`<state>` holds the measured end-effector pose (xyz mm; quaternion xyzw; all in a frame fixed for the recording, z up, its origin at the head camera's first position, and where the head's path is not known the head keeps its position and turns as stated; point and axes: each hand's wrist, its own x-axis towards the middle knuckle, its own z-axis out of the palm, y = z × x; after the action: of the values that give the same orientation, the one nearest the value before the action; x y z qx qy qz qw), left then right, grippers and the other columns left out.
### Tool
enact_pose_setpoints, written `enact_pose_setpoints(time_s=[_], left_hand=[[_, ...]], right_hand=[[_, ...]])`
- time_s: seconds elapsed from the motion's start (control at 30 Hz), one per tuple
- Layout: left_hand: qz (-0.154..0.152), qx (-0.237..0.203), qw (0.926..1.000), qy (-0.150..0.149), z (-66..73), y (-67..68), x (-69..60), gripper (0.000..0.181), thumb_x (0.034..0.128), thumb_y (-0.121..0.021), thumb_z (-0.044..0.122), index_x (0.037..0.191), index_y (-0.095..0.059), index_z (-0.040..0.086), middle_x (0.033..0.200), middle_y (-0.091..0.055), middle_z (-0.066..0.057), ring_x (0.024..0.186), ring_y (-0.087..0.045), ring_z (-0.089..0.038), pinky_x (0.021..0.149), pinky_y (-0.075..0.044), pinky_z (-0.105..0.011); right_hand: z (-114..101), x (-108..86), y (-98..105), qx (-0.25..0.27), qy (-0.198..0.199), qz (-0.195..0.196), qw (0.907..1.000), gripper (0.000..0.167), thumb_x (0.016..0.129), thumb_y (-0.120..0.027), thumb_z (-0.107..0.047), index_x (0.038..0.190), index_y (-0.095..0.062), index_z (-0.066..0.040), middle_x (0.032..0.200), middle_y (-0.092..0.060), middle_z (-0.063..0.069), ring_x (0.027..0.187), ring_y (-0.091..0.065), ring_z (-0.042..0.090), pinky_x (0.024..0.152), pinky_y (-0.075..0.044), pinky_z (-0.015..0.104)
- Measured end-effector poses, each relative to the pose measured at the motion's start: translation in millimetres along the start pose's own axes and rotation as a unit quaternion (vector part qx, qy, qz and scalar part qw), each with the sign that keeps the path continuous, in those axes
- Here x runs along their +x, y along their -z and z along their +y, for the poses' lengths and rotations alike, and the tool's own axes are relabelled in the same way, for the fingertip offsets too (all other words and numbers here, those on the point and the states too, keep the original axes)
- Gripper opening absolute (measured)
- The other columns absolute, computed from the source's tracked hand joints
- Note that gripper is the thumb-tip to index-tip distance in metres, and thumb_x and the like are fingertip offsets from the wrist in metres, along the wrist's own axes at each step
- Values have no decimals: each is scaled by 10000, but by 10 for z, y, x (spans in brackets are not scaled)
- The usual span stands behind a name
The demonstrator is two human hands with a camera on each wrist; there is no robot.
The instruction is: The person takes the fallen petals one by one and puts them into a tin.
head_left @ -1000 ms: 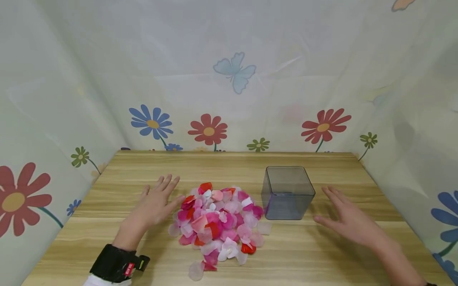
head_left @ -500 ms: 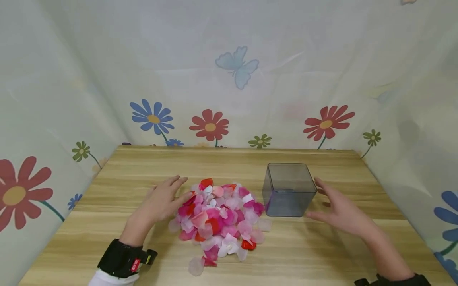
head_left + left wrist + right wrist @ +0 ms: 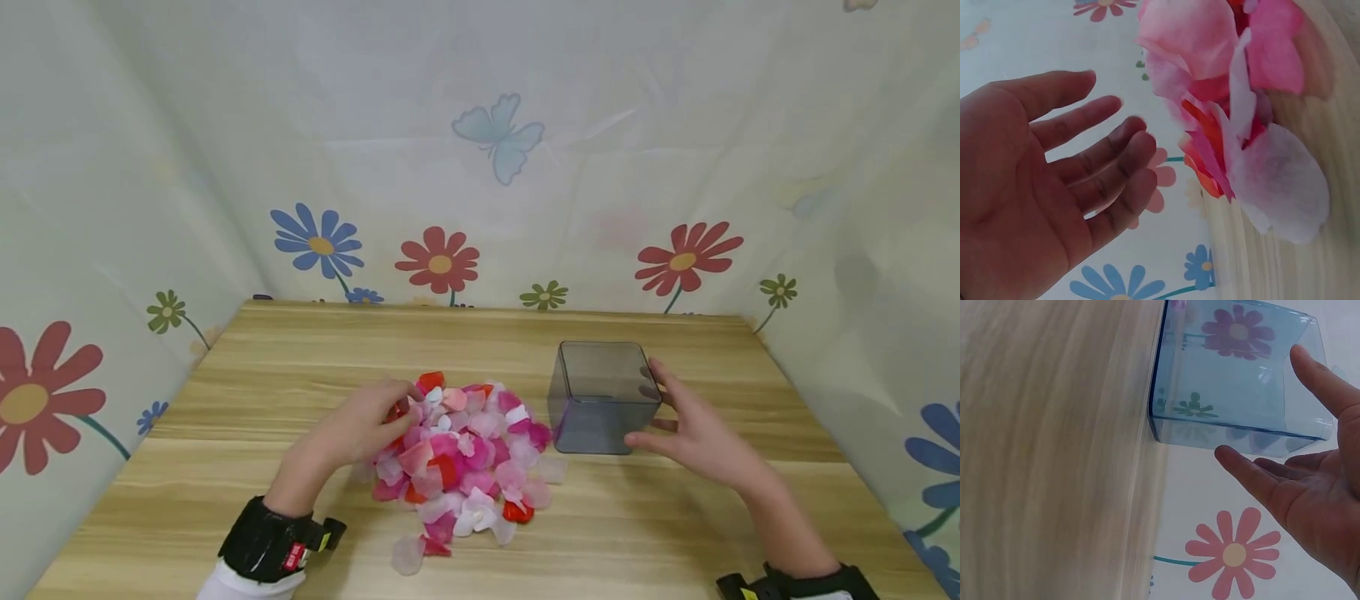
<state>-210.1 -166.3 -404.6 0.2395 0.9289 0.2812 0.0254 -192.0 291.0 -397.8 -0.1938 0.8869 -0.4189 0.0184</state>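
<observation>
A heaped pile of fabric-looking flower petals (image 3: 480,454) in pink, white and red lies left of centre on the wooden table. My left hand (image 3: 358,425) hovers at the pile's left edge with its fingers loosely bent. In the left wrist view, a gap separates that hand (image 3: 1054,181) from the petals (image 3: 1282,181), and it holds nothing. To the right of the pile stands a clear, smoky square box (image 3: 603,412). My right hand (image 3: 705,437) is at the box's right side, thumb toward its front and fingers behind; whether they touch it I cannot tell.
A pale petal (image 3: 408,554) lies apart near the table's front. The wooden table (image 3: 622,533) ends at a white backdrop (image 3: 360,142) printed with flowers and a butterfly. More of this cloth hangs at both sides.
My left hand has moved right to the petal pile, its fingers bending more. My right hand has moved left to the box. Box and petals keep their places.
</observation>
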Motion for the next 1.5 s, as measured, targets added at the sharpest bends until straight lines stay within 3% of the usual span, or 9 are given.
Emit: enact_pose_setpoints(time_s=[0.1, 0.23, 0.37, 0.57, 0.73, 1.0, 1.27, 1.5], left_hand=[[-309, -71, 9991, -266, 61, -4, 24, 286, 955, -744, 178, 1217, -669, 90, 919, -610, 54, 817, -573, -136, 709, -542, -298], [-691, -38, 9969, -370, 158, -14, 31, 323, 949, -752, 181, 1247, -665, 92, 1035, -630, 12, 924, -580, -161, 769, -547, -318], [-973, 79, 9952, -116, 255, -38, 27, 439, 933, -771, 205, 1348, -641, 146, 1173, -596, -38, 1035, -558, -190, 803, -556, -341], [-1269, 153, 9915, 231, 354, -85, 19, 579, 882, -823, 212, 1419, -605, 213, 1316, -535, -71, 1161, -533, -222, 838, -581, -402], [-1268, 212, 9915, 177, 363, -128, 24, 573, 870, -838, 178, 1398, -618, 199, 1291, -526, -68, 1164, -521, -214, 822, -587, -369], [-1151, 443, 9921, -213, 306, -244, 50, 506, 864, -840, 127, 1336, -662, 170, 1117, -537, -6, 1043, -515, -146, 761, -535, -237], [-980, 325, 9945, -185, 296, -282, 57, 412, 879, -804, 63, 1261, -678, 152, 1141, -570, -25, 1038, -535, -162, 784, -552, -281], [-954, 429, 9944, -132, 285, -291, 52, 432, 882, -813, 98, 1289, -686, 165, 1198, -578, -33, 1078, -536, -164, 787, -565, -277]], right_hand=[[3, 6, -25, 41, -50, -6, 10000, 1136, 862, -860, -223, 1631, -53, -6, 1629, -195, 292, 1412, -316, 555, 946, -509, 573], [-7, 28, -27, 65, -177, 21, 9998, 1134, 877, -847, -237, 1629, -31, -2, 1630, -179, 303, 1421, -291, 565, 975, -475, 605], [-27, 95, -7, 41, -292, 58, 9995, 1151, 884, -840, -253, 1629, 2, -9, 1635, -158, 309, 1422, -264, 585, 998, -434, 644], [-28, 209, -22, -57, -249, 137, 9996, 1120, 890, -835, -265, 1638, -35, -32, 1653, -172, 263, 1461, -255, 512, 1018, -415, 662], [18, 221, -58, -39, -189, 212, 9996, 1124, 898, -828, -259, 1640, -13, -40, 1650, -174, 276, 1459, -267, 504, 1015, -410, 674], [63, 191, -83, 85, -47, 136, 9999, 1105, 926, -797, -262, 1656, 27, -175, 1675, -150, 218, 1461, -284, 490, 1021, -390, 682], [15, 181, -76, -25, -78, 33, 10000, 1094, 943, -776, -286, 1653, 49, -178, 1680, -122, 220, 1450, -292, 506, 994, -434, 650], [10, 157, -98, -89, -86, 35, 9999, 1101, 935, -784, -295, 1653, 37, -147, 1669, -122, 253, 1440, -290, 526, 967, -469, 629]])
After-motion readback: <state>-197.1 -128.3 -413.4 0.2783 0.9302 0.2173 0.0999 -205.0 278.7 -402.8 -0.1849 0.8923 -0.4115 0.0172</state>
